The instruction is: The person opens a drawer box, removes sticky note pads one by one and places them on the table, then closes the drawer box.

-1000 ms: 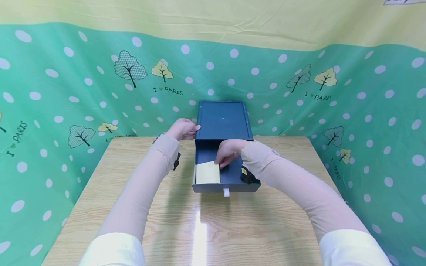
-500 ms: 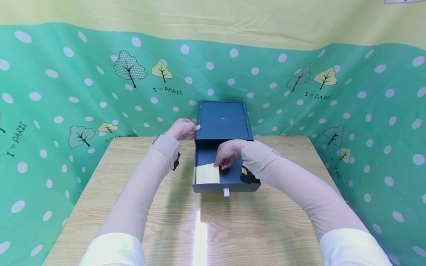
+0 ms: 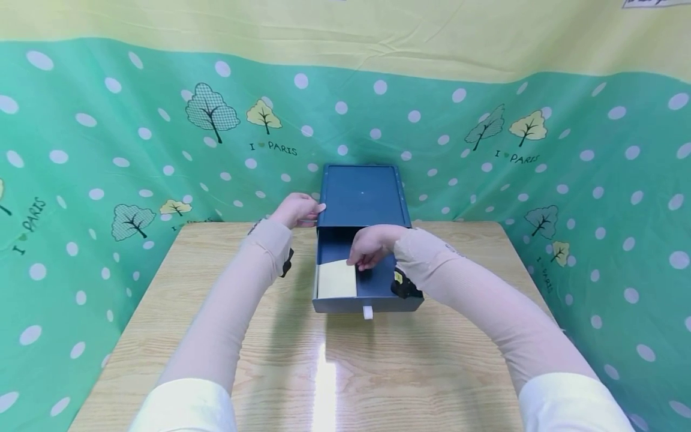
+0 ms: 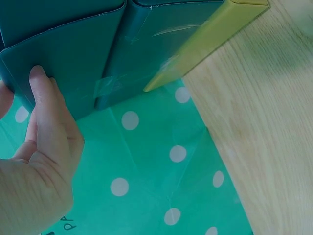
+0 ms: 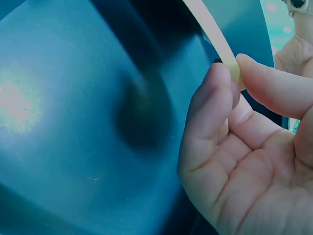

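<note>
A dark blue drawer box stands at the back of the table, its top drawer pulled out towards me. Inside the drawer's left front corner is a pale yellow sticky note pad. My right hand reaches into the drawer and pinches the pad's far right corner between thumb and fingers. In the right wrist view, the pad's thin edge runs up from the fingertips. My left hand touches the box's left side with fairly straight fingers; in the left wrist view, one fingertip lies flat against it.
A white pull tab hangs from the drawer front. The left wrist view shows another dark blue unit and a yellow one in the same stack. The wooden table meets a green dotted curtain.
The pad's far edge dips slightly with the right fingers, then rises again. My left hand, the box and the pulled-out drawer stay in place.
</note>
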`<state>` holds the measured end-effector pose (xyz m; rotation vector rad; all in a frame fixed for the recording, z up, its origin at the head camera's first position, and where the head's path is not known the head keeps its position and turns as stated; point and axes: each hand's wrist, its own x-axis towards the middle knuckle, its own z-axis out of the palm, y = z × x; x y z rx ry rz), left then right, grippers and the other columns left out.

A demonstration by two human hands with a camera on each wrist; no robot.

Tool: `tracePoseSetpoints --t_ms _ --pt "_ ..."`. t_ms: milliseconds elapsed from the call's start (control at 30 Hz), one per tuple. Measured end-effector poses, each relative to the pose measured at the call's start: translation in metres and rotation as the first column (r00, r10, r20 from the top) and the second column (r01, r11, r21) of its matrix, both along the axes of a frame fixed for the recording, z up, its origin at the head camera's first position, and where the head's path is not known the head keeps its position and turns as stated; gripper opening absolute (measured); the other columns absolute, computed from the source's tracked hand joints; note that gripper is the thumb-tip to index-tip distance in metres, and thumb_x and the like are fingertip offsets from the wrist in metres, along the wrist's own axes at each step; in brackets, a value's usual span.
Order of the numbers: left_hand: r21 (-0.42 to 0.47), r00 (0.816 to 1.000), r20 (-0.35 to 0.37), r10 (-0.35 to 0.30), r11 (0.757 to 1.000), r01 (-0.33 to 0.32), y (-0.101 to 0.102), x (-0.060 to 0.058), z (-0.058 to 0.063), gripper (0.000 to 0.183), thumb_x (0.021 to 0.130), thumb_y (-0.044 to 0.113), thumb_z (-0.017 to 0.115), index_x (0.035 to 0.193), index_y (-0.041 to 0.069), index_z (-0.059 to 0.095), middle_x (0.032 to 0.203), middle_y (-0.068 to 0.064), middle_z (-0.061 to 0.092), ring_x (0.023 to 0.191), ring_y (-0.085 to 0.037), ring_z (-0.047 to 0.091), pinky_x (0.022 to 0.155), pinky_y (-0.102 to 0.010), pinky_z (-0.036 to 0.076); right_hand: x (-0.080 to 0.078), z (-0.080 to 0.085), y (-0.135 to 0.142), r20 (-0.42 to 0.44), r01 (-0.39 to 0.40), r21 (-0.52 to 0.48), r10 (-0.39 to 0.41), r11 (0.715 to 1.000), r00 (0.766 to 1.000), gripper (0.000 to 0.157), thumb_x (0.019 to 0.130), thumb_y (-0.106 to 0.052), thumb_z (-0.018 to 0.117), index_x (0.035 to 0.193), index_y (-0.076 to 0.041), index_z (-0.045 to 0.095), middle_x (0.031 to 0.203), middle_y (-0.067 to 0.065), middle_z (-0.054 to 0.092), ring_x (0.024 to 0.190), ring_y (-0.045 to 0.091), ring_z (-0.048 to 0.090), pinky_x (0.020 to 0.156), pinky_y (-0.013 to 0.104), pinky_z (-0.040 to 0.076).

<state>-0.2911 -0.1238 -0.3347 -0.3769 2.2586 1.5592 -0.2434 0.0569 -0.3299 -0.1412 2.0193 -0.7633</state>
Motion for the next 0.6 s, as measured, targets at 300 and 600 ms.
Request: tracePoseSetpoints --t_ms 300,600 --pt "0.001 1.0 0.0 0.013 1.0 -0.013 0.001 0.002 0.001 0.031 0.094 0.016 0.059 0.121 0.001 0.054 0.11 -0.009 0.058 0.103 -0.02 0.059 0.092 -0.034 0.053 -0.003 0.003 0.007 -0.036 -0.031 -0.044 0.029 0.999 0.999 0.012 0.093 -0.01 0.059 0.088 -0.001 0.065 0.071 0.003 0.057 0.066 0.01 0.054 0.064 0.021 0.049" --pt "0.0 1.0 -0.002 0.014 1.0 -0.014 0.001 0.001 0.001 0.033 0.094 0.017 0.059 0.123 0.001 0.054 0.109 -0.009 0.058 0.102 -0.02 0.059 0.092 -0.034 0.053 -0.002 0.012 0.021 -0.061 0.02 -0.16 -0.03 0.987 0.998 0.011 0.095 -0.009 0.055 0.095 0.0 0.06 0.073 0.001 0.056 0.068 0.009 0.054 0.069 0.023 0.049"
